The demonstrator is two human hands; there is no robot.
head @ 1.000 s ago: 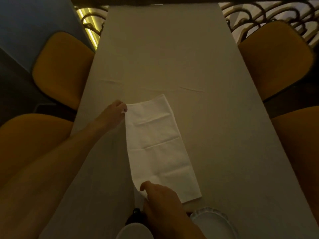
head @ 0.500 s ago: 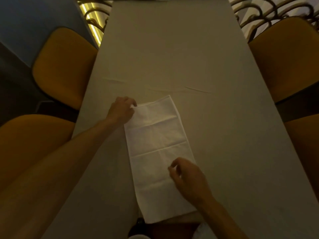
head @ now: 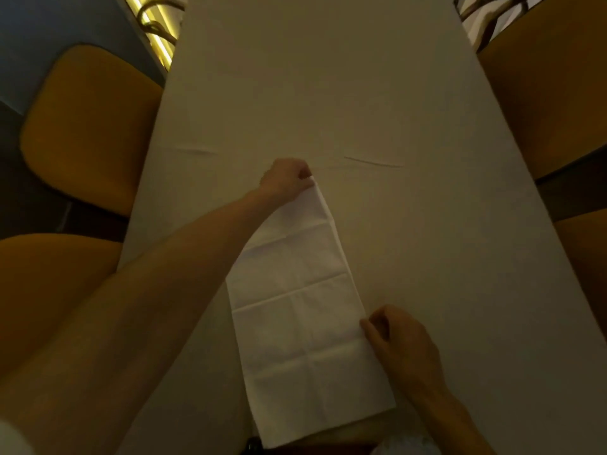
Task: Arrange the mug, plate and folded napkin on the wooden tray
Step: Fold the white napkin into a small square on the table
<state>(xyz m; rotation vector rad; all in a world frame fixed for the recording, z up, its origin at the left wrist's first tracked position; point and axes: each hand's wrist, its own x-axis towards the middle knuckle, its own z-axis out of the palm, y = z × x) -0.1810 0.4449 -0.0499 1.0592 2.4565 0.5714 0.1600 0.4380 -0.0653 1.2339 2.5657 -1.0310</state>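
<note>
So a long table [head: 328,93] covered in a pale cloth fills most of the view, flanked by mustard chairs [head: 88,126] at 9 and 3 o'clock. A white napkin [head: 305,323] is laid lengthwise on the cloth, from the centre down toward 6 o'clock, creases visible. Its far corner, near centre, is pinched by the left hand [head: 287,178], fingers curled on it. The right edge, around 5 o'clock, is pinched by the right hand [head: 397,343], thumb against the paper.
</note>
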